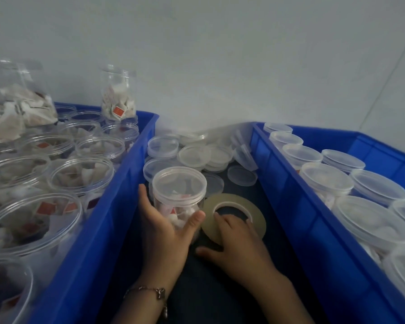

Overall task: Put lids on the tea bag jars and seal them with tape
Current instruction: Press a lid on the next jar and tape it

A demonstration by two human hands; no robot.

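A clear jar with tea bags inside and a clear lid on top stands upright on the dark surface between two blue crates. My left hand grips its lower part, thumb on the right side and fingers on the left. Just right of the jar a flat roll of pale tape lies on the surface. My right hand rests on the near part of the roll, fingers spread over its ring and one fingertip at the inner hole.
The left blue crate holds several open jars of tea bags. The right blue crate holds several lidded jars. Loose clear lids are piled behind the jar, against the white wall.
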